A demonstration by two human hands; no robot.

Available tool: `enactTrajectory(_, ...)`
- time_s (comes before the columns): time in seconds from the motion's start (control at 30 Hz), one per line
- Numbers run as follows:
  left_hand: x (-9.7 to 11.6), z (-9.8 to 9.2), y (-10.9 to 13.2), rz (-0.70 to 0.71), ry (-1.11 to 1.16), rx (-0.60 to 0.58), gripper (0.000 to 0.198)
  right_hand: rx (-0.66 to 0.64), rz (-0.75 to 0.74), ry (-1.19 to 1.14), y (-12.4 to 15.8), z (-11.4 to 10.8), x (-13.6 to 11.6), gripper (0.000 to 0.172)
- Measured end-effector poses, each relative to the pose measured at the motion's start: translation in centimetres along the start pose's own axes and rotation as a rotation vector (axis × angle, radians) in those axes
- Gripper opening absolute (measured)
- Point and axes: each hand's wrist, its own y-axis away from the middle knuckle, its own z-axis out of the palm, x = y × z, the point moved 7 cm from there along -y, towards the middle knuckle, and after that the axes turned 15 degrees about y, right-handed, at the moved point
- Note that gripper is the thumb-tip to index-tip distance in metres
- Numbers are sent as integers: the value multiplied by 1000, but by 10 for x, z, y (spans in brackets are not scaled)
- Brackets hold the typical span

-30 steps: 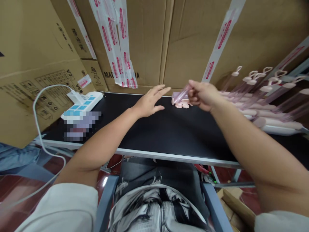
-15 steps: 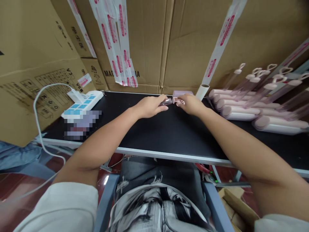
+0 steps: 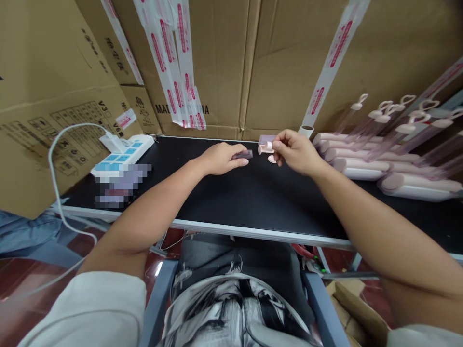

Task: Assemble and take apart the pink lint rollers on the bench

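Note:
My left hand (image 3: 221, 160) is closed around a short, dark, see-through tube (image 3: 244, 154), whose end sticks out past the thumb and fingers. To the right, my right hand (image 3: 294, 150) pinches a small pale pink cylindrical piece (image 3: 269, 145) at its fingertips; part of it is hidden by the fingers. Just below these fingers a round pink disc (image 3: 272, 159) lies on the black table top (image 3: 249, 193). A pink part (image 3: 263, 151) and a light purple box (image 3: 265, 139) sit right behind the pinched piece.
A white tube (image 3: 306, 130) stands behind my right hand. Several pink-and-white cylindrical units (image 3: 361, 168) with clear tubes and heart-shaped loops fill the right side. On the left is a power strip (image 3: 123, 155) with a white cable. Cardboard walls (image 3: 220, 62) close off the back.
My right hand has lifted and moved slightly right, away from the left hand, uncovering the pink disc and pink parts. My left hand has shifted slightly left with the tube.

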Motion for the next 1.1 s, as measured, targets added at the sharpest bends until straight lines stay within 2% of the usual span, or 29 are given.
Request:
enactTrajectory(0.07, 4, 0, 0, 26, 26, 2, 45, -22, -34, -53, 12, 7, -16, 35)
enactTrajectory(0.17, 10, -1, 1, 61, 57, 1, 47, -38, -125, 39, 21, 16, -28, 31)
enactTrajectory(0.33, 12, 2, 0, 92, 65, -16, 47, -57, -164, 118, 22, 24, -23, 24)
enactTrajectory(0.53, 14, 4, 2, 98, 90, -60, 47, -150, -205, 15, 27, 31, -31, 36)
enactTrajectory(0.6, 16, 4, 3, 89, 78, -70, 47, -132, -209, 40, 28, 30, -31, 36)
enactTrajectory(0.83, 21, 6, 3, 77, -12, -99, 46, -44, -303, 250, 29, 27, -38, 18)
enactTrajectory(1.1, 26, 8, 4, 21, -182, -127, 46, -45, -355, 269, 34, 27, -48, 15)
